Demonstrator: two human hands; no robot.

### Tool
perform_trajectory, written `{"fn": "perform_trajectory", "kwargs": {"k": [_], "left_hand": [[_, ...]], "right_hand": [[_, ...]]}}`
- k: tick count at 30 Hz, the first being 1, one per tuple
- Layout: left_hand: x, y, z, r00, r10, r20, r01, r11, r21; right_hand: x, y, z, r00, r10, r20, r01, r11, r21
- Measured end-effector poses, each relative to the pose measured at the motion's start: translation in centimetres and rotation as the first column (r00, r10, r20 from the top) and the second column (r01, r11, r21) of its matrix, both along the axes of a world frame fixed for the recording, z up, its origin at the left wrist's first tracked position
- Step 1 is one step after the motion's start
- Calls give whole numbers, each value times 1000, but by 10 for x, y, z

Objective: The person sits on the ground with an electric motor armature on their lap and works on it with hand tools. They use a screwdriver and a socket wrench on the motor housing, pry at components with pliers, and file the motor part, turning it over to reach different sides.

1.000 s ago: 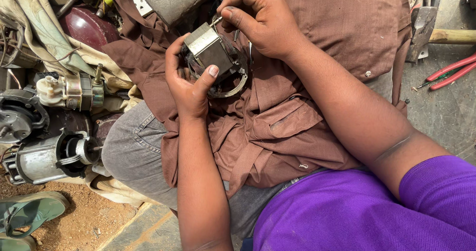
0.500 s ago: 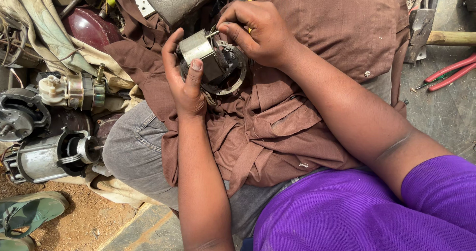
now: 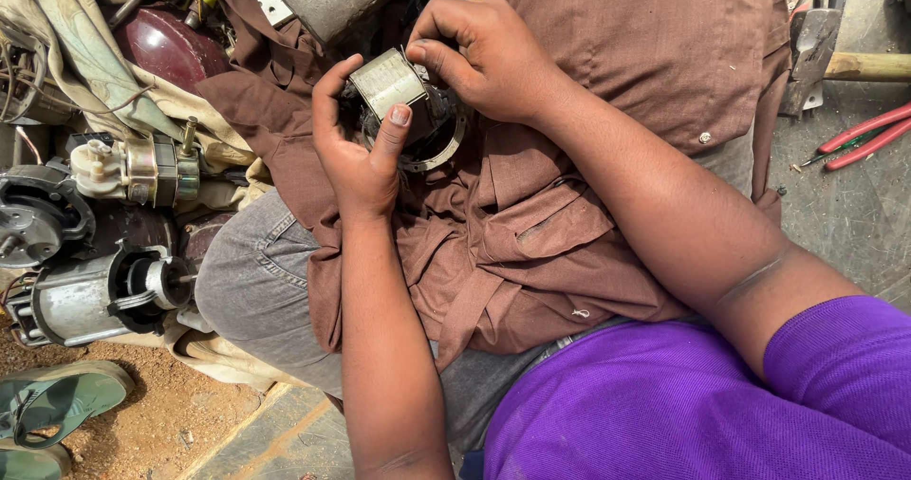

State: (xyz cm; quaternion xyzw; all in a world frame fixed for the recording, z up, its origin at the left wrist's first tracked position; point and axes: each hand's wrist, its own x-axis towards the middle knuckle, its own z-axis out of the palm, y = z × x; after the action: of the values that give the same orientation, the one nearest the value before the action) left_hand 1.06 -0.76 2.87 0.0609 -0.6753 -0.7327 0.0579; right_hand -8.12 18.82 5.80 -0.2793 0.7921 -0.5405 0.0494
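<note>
My left hand (image 3: 356, 148) grips a small grey metal motor part (image 3: 387, 83), thumb on its front face, fingers curled behind it. My right hand (image 3: 484, 53) pinches the same part from the right side with its fingertips. A round metal ring (image 3: 444, 148) and dark windings show beneath the part. Both hands work over a brown shirt (image 3: 588, 157) spread on my lap, above grey trousers (image 3: 247, 281).
Several dismantled motors (image 3: 95, 300) and a spool-like motor piece (image 3: 142, 169) lie at the left on a beige cloth. A dark red dome (image 3: 166, 48) sits at top left. Red-handled pliers (image 3: 868, 137) and a hammer (image 3: 826, 44) lie at the right. A green sandal (image 3: 52, 404) rests bottom left.
Both hands have shifted the motor part slightly upward and turned it; my left thumb has slid across its face, and my right fingers have regripped its right edge.
</note>
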Motion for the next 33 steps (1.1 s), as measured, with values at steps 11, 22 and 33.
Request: {"fn": "perform_trajectory", "kwargs": {"k": [11, 22, 33], "left_hand": [[0, -3, 4, 1000, -20, 0, 20, 998, -57], [2, -4, 0, 998, -57, 13, 57, 998, 22], [2, -4, 3, 997, -70, 20, 70, 998, -3]], "right_hand": [[0, 3, -6, 971, -13, 238, 17, 1000, -15], [5, -2, -13, 905, 55, 421, 36, 978, -206], [8, -7, -17, 992, -6, 126, 18, 995, -98]]}}
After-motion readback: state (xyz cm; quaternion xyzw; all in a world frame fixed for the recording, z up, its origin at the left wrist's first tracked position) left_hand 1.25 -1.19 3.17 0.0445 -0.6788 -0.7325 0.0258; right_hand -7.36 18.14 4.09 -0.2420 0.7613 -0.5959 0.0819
